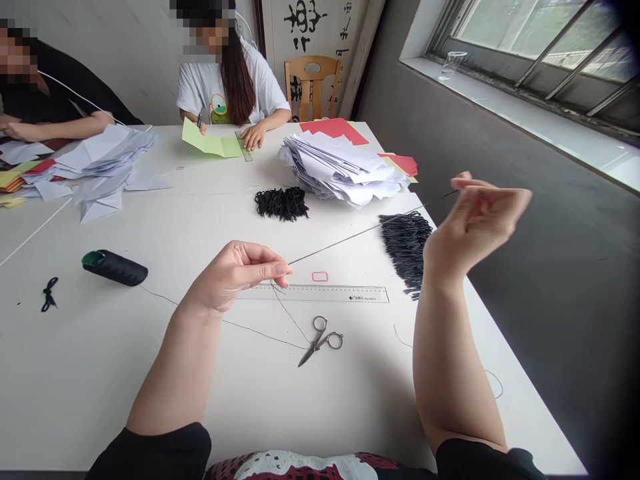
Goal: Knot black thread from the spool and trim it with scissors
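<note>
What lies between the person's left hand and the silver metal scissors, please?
The head view shows a clear plastic ruler and thin dark thread between the left hand and scissors.

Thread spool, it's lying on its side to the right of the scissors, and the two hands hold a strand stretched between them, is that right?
Not quite: in the head view, the thread spool lies on its side to the left of the scissors. The left hand and right hand hold a strand stretched between them.

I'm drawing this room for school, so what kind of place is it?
Probably a craft workroom, though maybe a classroom: scissors, a spool of black thread and a big pile of paper share one table.
</note>
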{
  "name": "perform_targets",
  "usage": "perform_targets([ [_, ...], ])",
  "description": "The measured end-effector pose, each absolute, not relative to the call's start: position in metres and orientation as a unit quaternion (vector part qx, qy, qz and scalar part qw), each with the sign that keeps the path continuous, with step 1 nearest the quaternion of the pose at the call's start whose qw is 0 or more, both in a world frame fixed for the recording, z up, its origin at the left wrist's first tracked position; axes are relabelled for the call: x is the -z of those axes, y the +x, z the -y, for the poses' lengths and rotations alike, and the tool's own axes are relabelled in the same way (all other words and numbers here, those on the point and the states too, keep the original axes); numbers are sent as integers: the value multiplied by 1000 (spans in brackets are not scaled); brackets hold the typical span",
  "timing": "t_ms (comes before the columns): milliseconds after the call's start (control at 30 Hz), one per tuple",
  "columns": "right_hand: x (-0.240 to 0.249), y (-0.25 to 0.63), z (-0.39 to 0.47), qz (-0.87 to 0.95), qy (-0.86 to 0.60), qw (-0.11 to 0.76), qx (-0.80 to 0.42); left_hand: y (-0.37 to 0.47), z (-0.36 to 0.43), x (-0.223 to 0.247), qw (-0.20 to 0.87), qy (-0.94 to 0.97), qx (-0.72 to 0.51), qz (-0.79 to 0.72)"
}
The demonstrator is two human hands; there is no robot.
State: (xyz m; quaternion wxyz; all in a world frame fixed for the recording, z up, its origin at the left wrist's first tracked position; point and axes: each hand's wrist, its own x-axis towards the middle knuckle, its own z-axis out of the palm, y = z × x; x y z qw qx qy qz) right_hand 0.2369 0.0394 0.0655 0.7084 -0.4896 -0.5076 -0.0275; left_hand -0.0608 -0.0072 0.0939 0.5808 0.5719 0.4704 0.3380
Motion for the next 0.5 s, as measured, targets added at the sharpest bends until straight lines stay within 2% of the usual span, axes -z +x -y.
perform_targets([
  [67, -60, 234, -42, 578, -582, 571, -38, -60, 6, -93, 580, 571, -342, -469],
  [167, -52, 224, -43, 684, -644, 294, -172, -59, 5, -90, 568, 577, -341, -478],
  [267, -46, 206, -39, 742, -617, 131, -226, -57, 4, -86, 551, 586, -335, -491],
  [333, -47, 192, -33, 760, -602, 114, -217, -55, 4, -85, 543, 592, -332, -495],
  [433, -56, 171, -19, 764, -565, 231, -210, -53, 3, -83, 530, 599, -329, -502],
  [500, -66, 160, -9, 750, -497, 306, -312, -52, 3, -82, 524, 603, -326, -506],
])
